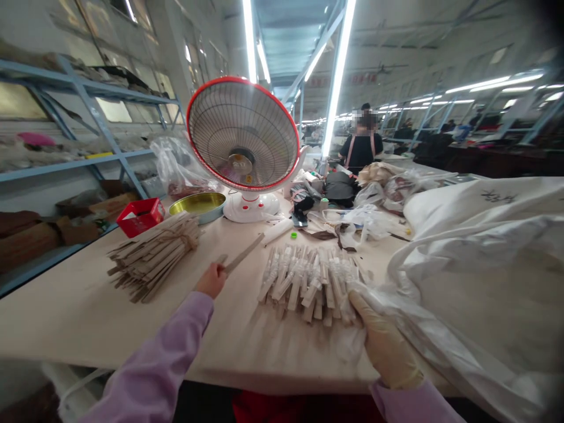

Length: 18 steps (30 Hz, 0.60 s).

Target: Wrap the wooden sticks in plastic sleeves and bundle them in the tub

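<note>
My left hand [211, 281], bare, is closed round one end of a flat grey-brown strip [244, 255], which points away to the right above the table. My right hand [383, 338] wears a pale glove and is at the right edge of a pile of similar strips [311, 282] wrapped in clear plastic. Clear plastic film lies about its fingertips, which are partly hidden; whether they grip anything does not show. On the left lies a tied bundle of bare strips [154, 252], fanned out at the near end.
A round red-rimmed heater [243, 134] stands at the back of the table [110, 329]. Beside it are a gold-coloured round tin [198, 203] and a red box [141, 217]. A big white sack [476, 252] fills the right side. Farther back stands a person [361, 150].
</note>
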{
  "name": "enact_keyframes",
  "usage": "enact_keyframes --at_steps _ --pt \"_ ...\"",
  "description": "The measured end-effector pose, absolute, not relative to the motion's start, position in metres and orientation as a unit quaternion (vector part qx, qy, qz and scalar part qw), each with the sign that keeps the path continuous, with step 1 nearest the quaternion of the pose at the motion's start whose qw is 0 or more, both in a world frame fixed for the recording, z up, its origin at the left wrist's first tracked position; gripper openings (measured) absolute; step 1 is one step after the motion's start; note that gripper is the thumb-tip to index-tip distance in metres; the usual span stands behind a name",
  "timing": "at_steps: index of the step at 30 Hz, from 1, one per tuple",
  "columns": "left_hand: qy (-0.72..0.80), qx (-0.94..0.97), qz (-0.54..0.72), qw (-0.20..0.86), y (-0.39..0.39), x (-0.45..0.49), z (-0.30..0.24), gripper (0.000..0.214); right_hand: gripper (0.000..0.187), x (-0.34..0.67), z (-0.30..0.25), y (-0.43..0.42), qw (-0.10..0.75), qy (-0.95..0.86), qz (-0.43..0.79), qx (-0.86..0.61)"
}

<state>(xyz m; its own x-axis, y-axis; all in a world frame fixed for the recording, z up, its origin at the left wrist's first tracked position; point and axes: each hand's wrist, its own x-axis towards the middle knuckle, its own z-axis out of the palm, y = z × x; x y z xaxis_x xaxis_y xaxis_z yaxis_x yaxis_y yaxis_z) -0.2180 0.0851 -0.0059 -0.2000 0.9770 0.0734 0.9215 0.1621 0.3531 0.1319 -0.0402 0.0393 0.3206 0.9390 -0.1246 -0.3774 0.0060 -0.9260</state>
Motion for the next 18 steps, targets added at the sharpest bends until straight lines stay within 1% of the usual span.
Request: enact_keyframes --at_steps 3,5,6,8,12,18 --pt "0.696 0.662 0.236 0.15 0.048 -0.186 0.007 0.035 0.017 0.139 0.044 -0.037 0.668 -0.255 0.504 -0.485" --pt "0.606 0.656 0.342 0.292 0.02 -0.165 0.015 0.038 0.019 0.14 0.044 -0.032 0.687 -0.223 0.503 -0.475" --pt "0.584 0.636 0.379 0.332 0.007 -0.156 0.018 0.04 0.019 0.14 0.043 -0.029 0.698 -0.204 0.499 -0.471" --pt "0.569 0.598 0.411 0.387 -0.016 -0.141 0.025 0.04 0.023 0.141 0.039 -0.021 0.716 -0.155 0.506 -0.456" --pt "0.56 0.579 0.419 0.419 -0.039 -0.122 0.032 0.039 0.031 0.145 0.029 -0.012 0.727 -0.056 0.558 -0.396" --pt "0.546 0.608 0.374 0.439 -0.036 -0.11 0.031 0.042 0.026 0.15 0.026 -0.013 0.727 -0.09 0.555 -0.393"
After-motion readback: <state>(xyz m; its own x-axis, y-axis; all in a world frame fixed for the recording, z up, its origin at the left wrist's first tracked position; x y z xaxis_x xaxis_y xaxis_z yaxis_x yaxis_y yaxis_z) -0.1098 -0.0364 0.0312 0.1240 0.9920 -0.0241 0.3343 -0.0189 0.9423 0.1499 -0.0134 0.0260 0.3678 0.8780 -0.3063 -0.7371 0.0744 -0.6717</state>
